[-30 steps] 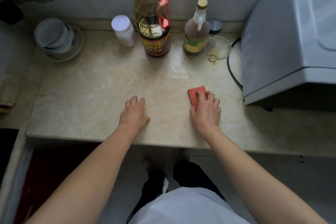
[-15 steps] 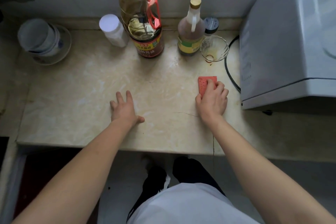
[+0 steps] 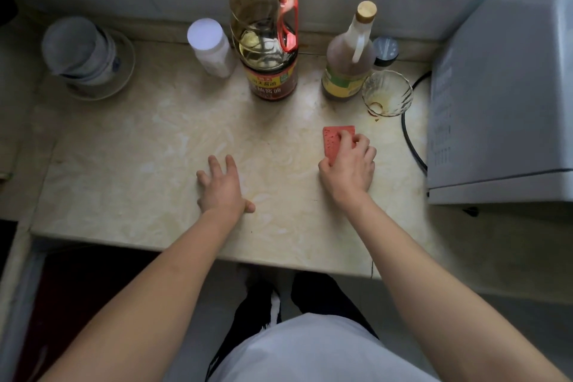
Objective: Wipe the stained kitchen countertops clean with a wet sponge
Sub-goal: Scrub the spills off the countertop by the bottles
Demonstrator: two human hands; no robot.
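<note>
Red sponge (image 3: 333,141) under the right hand (image 3: 348,169), on the right half of the marbled table (image 3: 124,164).

The right fingers (image 3: 361,146) are bent over the sponge's near end, holding it flat on the stone; the left hand (image 3: 221,187) lies flat near the front edge, fingers (image 3: 231,164) spread, holding nothing. Just behind the sponge stands a glass bowl (image 3: 387,93) with a yellowish film in it, beside a small bottle (image 3: 347,62) of brown liquid. The tall bottle (image 3: 266,49) holds pale liquid; its red label carries yellow Chinese characters, blurred. A white jar (image 3: 210,48) and stacked bowls (image 3: 82,51) on a plate stand further left. A grey appliance (image 3: 502,102) and its black cable (image 3: 409,139) are at the right, below a window ledge.
</note>
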